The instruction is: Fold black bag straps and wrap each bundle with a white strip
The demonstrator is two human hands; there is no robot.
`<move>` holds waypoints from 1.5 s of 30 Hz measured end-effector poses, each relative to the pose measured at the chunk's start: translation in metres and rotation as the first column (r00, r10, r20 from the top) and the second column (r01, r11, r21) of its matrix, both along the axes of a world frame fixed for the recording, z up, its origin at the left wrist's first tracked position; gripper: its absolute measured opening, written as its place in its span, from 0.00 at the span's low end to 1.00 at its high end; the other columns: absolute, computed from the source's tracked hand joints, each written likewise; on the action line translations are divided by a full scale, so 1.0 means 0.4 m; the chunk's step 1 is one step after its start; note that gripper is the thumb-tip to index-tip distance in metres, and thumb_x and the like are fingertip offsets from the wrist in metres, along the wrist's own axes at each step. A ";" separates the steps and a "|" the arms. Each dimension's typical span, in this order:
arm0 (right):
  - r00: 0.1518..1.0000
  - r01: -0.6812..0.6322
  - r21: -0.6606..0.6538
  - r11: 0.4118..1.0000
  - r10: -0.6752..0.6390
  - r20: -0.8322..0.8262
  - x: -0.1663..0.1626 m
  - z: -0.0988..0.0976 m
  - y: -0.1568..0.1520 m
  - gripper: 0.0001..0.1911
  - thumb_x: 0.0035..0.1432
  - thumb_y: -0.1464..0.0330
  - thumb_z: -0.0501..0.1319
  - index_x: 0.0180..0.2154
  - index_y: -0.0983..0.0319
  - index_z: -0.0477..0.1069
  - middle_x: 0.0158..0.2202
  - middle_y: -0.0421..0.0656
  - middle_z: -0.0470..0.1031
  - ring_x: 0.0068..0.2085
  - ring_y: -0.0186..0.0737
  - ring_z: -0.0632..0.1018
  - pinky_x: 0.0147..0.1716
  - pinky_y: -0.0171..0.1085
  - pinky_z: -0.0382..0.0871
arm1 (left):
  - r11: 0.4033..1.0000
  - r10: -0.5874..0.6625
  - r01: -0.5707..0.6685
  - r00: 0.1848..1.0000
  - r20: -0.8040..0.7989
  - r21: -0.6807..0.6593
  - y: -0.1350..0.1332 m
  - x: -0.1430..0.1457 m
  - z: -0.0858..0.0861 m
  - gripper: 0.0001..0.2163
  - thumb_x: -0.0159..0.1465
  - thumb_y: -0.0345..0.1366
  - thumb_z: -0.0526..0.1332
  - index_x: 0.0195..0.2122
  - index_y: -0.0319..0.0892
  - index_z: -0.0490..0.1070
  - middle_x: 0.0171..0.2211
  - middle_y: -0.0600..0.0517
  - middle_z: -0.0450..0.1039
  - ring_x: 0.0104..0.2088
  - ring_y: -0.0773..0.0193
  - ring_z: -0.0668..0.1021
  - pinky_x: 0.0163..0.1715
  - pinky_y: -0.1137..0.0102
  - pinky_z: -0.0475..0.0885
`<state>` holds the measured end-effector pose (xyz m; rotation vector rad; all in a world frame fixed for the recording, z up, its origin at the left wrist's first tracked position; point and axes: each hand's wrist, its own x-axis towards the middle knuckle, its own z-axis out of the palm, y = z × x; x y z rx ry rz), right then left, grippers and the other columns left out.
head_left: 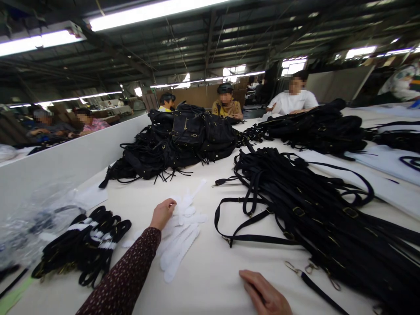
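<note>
In the head view, the left hand (163, 213), in a dark dotted sleeve, is lying stretched out over the table (210, 271) with its fingers bent down onto a loose pile of white strips (181, 234). The fingertips are touching the top of that pile, but I cannot tell whether they are pinching a strip or only pressing on it. The white strips are lying fanned out on the bare cloth near the middle of the table, between a bundle of wrapped straps (83, 245) on the left and a big heap of black straps (311, 210) on the right. The right hand (265, 294) is resting palm down at the lower edge, fingers spread flat and holding nothing, just beside a strap end with a metal clip (306, 273). A crumpled plastic bag (36, 223) is sitting at the far left against a white divider wall (65, 162). Farther back, a mound of black bags (185, 138) is taking up the centre of the table. Behind it several other people are sitting at work, one in a white shirt (292, 103).
</note>
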<state>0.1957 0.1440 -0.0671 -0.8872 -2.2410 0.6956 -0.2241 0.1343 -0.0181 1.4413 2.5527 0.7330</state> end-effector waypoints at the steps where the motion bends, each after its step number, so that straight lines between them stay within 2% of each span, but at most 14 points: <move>1: 1.000 0.002 -0.007 1.000 -0.002 -0.002 -0.001 0.001 0.000 0.13 0.64 0.60 0.57 0.44 0.53 0.78 0.45 0.40 0.82 0.45 0.40 0.83 0.47 0.32 0.78 | 1.000 0.020 -0.021 1.000 0.022 0.020 -0.008 -0.024 0.012 0.13 0.65 0.42 0.51 0.42 0.47 0.73 0.42 0.51 0.81 0.43 0.60 0.80 0.48 0.65 0.72; 5: 1.000 0.003 -0.025 1.000 -0.003 -0.014 -0.004 0.001 0.001 0.13 0.64 0.60 0.57 0.44 0.53 0.78 0.45 0.40 0.82 0.45 0.41 0.83 0.47 0.34 0.78 | 0.995 0.090 -0.093 0.993 0.082 0.034 -0.049 -0.118 0.062 0.18 0.66 0.48 0.48 0.45 0.45 0.72 0.43 0.50 0.81 0.45 0.59 0.81 0.48 0.66 0.72; 8: 1.000 0.009 -0.020 1.000 -0.009 -0.022 -0.006 0.001 0.002 0.13 0.63 0.60 0.57 0.43 0.53 0.78 0.45 0.40 0.82 0.44 0.41 0.83 0.46 0.34 0.78 | 0.990 0.140 -0.138 0.988 0.072 -0.041 -0.082 -0.153 0.069 0.17 0.64 0.48 0.50 0.42 0.46 0.73 0.44 0.48 0.80 0.46 0.56 0.80 0.49 0.62 0.71; 13: 1.000 0.000 -0.025 1.000 0.000 -0.013 -0.007 0.006 0.003 0.13 0.63 0.61 0.57 0.43 0.53 0.78 0.44 0.39 0.82 0.44 0.40 0.83 0.46 0.33 0.79 | 0.977 0.167 -0.164 0.986 0.009 -0.135 -0.097 -0.107 0.002 0.17 0.55 0.47 0.62 0.43 0.45 0.72 0.53 0.41 0.74 0.56 0.43 0.73 0.55 0.46 0.64; 15: 1.000 -0.001 -0.021 1.000 0.000 -0.005 -0.006 0.007 0.003 0.13 0.63 0.61 0.57 0.43 0.53 0.78 0.45 0.39 0.82 0.45 0.40 0.83 0.46 0.33 0.78 | 0.982 0.144 -0.144 0.990 -0.005 -0.125 -0.087 -0.070 -0.028 0.15 0.55 0.42 0.62 0.43 0.45 0.71 0.56 0.41 0.71 0.60 0.43 0.68 0.58 0.44 0.60; 18: 1.000 0.005 -0.007 1.000 -0.005 -0.002 -0.006 0.004 0.005 0.13 0.63 0.61 0.57 0.43 0.53 0.78 0.45 0.39 0.82 0.44 0.40 0.83 0.47 0.34 0.78 | 0.990 0.100 -0.097 0.995 0.022 -0.107 -0.067 -0.029 -0.047 0.09 0.55 0.35 0.61 0.37 0.46 0.72 0.59 0.45 0.70 0.64 0.47 0.63 0.62 0.47 0.56; 21: 1.000 0.003 -0.012 1.000 -0.003 -0.004 -0.006 0.004 0.005 0.13 0.63 0.61 0.57 0.43 0.53 0.78 0.44 0.39 0.82 0.44 0.40 0.83 0.46 0.33 0.78 | 0.996 0.051 -0.043 0.993 0.104 -0.078 -0.059 -0.024 -0.031 0.05 0.56 0.35 0.60 0.33 0.46 0.73 0.57 0.47 0.73 0.62 0.50 0.67 0.61 0.53 0.61; 25: 1.000 0.005 -0.027 1.000 -0.005 -0.004 -0.006 0.005 0.002 0.13 0.63 0.60 0.57 0.44 0.53 0.78 0.45 0.39 0.82 0.44 0.41 0.83 0.47 0.34 0.78 | 1.000 -0.021 0.023 0.973 0.229 -0.006 -0.081 -0.060 0.006 0.14 0.63 0.42 0.52 0.45 0.45 0.72 0.51 0.50 0.78 0.52 0.60 0.77 0.55 0.65 0.70; 30: 1.000 0.012 -0.036 0.999 -0.012 -0.008 -0.008 0.005 0.005 0.14 0.63 0.59 0.57 0.44 0.53 0.78 0.45 0.40 0.82 0.45 0.42 0.83 0.48 0.36 0.78 | 1.000 0.015 -0.012 0.957 0.290 -0.014 -0.108 -0.053 0.006 0.20 0.63 0.41 0.52 0.56 0.44 0.66 0.51 0.47 0.79 0.50 0.58 0.78 0.55 0.61 0.70; 33: 1.000 0.009 -0.039 0.999 -0.009 -0.012 -0.010 0.008 0.004 0.14 0.63 0.59 0.56 0.43 0.53 0.78 0.45 0.40 0.82 0.44 0.41 0.83 0.48 0.36 0.78 | 0.998 -0.059 0.060 0.939 0.339 0.007 -0.109 -0.010 0.004 0.22 0.62 0.41 0.54 0.57 0.45 0.65 0.49 0.48 0.80 0.48 0.59 0.80 0.53 0.63 0.71; 35: 1.000 0.006 -0.040 0.999 -0.006 -0.014 -0.012 0.010 0.004 0.14 0.63 0.60 0.56 0.43 0.53 0.78 0.44 0.40 0.82 0.44 0.41 0.83 0.47 0.35 0.79 | 0.994 -0.108 0.097 0.928 0.356 0.049 -0.118 0.009 0.017 0.23 0.64 0.42 0.52 0.60 0.45 0.62 0.51 0.48 0.79 0.50 0.61 0.79 0.53 0.65 0.72; 38: 1.000 0.002 -0.039 0.999 -0.002 -0.014 -0.013 0.011 0.005 0.14 0.63 0.60 0.56 0.43 0.54 0.78 0.44 0.40 0.83 0.44 0.41 0.83 0.47 0.36 0.79 | 0.993 -0.112 0.091 0.936 0.334 0.077 -0.171 0.001 0.044 0.24 0.66 0.44 0.48 0.61 0.44 0.60 0.56 0.47 0.75 0.55 0.61 0.76 0.56 0.65 0.70; 40: 1.000 -0.005 -0.044 0.999 0.004 -0.011 -0.014 0.008 0.008 0.14 0.63 0.59 0.56 0.43 0.54 0.78 0.44 0.40 0.82 0.44 0.42 0.83 0.47 0.36 0.79 | 0.997 -0.080 0.071 0.951 0.300 0.040 -0.232 -0.019 0.055 0.23 0.65 0.45 0.49 0.59 0.44 0.63 0.56 0.46 0.75 0.55 0.59 0.76 0.57 0.64 0.70; 45: 0.999 -0.009 -0.049 0.999 0.007 -0.035 -0.017 0.001 0.014 0.14 0.62 0.58 0.56 0.42 0.53 0.78 0.43 0.39 0.83 0.43 0.42 0.83 0.46 0.36 0.79 | 0.990 0.014 0.006 0.990 0.141 -0.139 -0.402 -0.029 0.031 0.24 0.56 0.44 0.60 0.53 0.43 0.71 0.58 0.43 0.73 0.60 0.50 0.71 0.64 0.57 0.62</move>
